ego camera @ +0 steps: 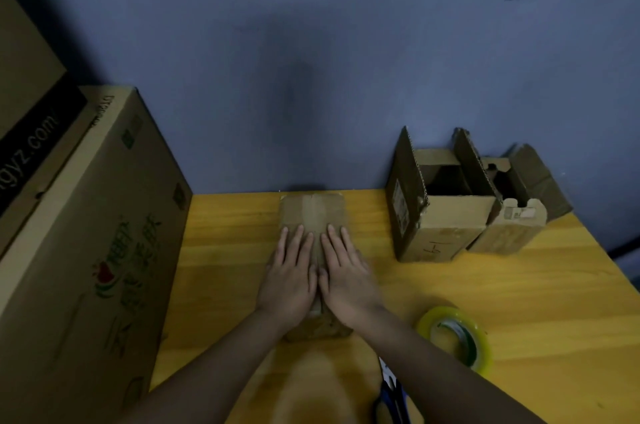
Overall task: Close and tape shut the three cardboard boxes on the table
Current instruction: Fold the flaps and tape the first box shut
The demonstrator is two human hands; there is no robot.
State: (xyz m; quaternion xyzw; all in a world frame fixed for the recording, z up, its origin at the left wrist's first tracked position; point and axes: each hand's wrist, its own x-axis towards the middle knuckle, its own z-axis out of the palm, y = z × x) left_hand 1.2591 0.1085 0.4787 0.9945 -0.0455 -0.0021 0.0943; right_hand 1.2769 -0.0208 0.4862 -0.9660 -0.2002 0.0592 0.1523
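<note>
hands (320,280) flat on closed, taped box (313,212)

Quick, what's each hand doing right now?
Left hand: open, pressing flat on the closed cardboard box.
Right hand: open, pressing flat on the same box.

Two flat hands cover the near half of the closed brown cardboard box (313,212), hiding its seam there. Blue-handled scissors (393,396) run off the near edge, partly under the right forearm. A large printed cardboard carton (104,233) is cut off at the left edge. The insides of two open small cardboard boxes (446,212) are too dark to make out.
</note>
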